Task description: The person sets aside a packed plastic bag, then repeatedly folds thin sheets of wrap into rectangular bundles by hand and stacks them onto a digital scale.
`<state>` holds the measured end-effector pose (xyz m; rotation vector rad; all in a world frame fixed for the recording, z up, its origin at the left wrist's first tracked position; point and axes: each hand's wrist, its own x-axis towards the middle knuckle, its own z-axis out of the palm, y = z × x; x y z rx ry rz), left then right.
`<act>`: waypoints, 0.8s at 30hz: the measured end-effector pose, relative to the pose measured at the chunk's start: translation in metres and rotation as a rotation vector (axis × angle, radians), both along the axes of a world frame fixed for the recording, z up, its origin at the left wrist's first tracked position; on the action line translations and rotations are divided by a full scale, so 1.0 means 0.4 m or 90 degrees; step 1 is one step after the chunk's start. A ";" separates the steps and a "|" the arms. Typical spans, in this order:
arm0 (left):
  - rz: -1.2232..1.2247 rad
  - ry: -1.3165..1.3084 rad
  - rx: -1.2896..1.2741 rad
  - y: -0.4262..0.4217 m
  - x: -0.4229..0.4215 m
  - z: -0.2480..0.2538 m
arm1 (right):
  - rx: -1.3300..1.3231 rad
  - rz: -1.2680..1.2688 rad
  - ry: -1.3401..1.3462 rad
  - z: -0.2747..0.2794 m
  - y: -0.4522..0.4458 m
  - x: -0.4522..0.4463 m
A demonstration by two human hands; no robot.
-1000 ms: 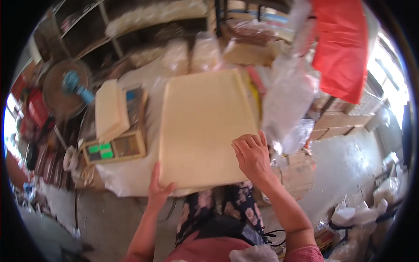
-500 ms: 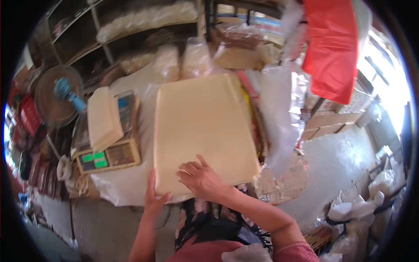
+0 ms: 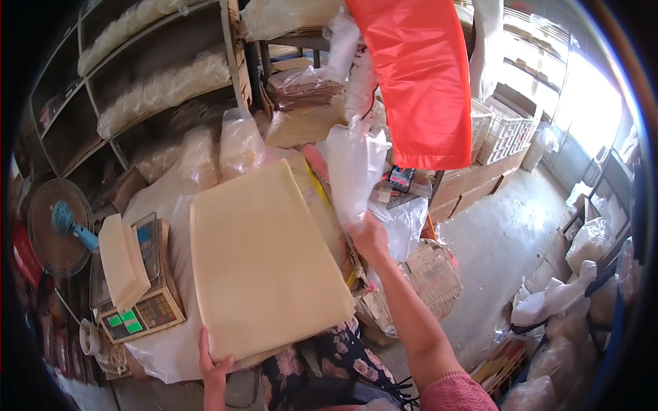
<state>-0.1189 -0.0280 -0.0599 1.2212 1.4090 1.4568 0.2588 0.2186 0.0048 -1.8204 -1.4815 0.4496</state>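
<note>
A stack of large beige sheets (image 3: 267, 253) lies on the table in front of me. My left hand (image 3: 215, 366) is at its near left corner, fingers stretched along the side and thumb apart against the front edge. To the right of the stack, my right hand (image 3: 368, 236) is closed on the lower end of a hanging clear plastic bag (image 3: 351, 175). Its fingertips are partly hidden by the plastic. A digital scale (image 3: 140, 315) stands left of the stack, with a smaller pile of beige sheets (image 3: 122, 264) on top.
A fan (image 3: 60, 226) is at the left, below shelves of bagged goods (image 3: 164, 85). Two filled plastic bags (image 3: 241, 140) stand behind the stack. A red sheet (image 3: 428, 89) hangs at the upper right, near white crates (image 3: 504, 130). Flattened cardboard (image 3: 432, 277) lies right of the table.
My right hand has left the top of the stack and moved right and forward onto the hanging plastic bag. My left hand stays at the corner. The view has turned right.
</note>
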 end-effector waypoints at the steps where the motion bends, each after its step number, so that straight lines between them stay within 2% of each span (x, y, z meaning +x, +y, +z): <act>1: -0.002 0.005 0.000 0.001 0.006 0.010 | -0.002 0.063 -0.008 -0.012 0.021 -0.009; 2: 0.003 0.002 -0.011 -0.002 0.014 0.023 | -0.003 0.063 -0.004 -0.025 0.047 -0.015; 4: 0.006 0.001 -0.025 -0.006 0.020 0.036 | 0.133 0.089 -0.048 -0.040 0.095 -0.025; 8: 0.019 0.053 -0.042 -0.008 0.026 0.040 | 0.098 0.085 -0.105 -0.052 0.126 -0.039; 11: 0.022 0.074 -0.051 -0.005 0.035 0.052 | 0.080 0.157 -0.116 -0.060 0.130 -0.039; 13: 0.016 0.087 -0.051 -0.009 0.021 0.037 | 0.181 0.179 -0.079 -0.082 0.147 -0.052; 16: -0.005 0.091 -0.088 -0.016 -0.018 0.009 | 0.231 0.173 -0.091 -0.095 0.189 -0.075; 19: -0.004 0.180 -0.069 -0.012 -0.010 0.024 | 0.278 0.184 -0.075 -0.089 0.256 -0.080; 20: -0.001 0.170 -0.077 -0.013 -0.011 0.022 | 0.278 0.184 -0.071 -0.078 0.274 -0.078; 22: 0.004 0.162 -0.086 -0.013 -0.006 0.025 | 0.074 0.248 -0.074 -0.061 0.298 -0.077; 24: 0.001 0.113 -0.059 -0.010 0.005 0.030 | 0.094 0.253 -0.077 -0.059 0.295 -0.077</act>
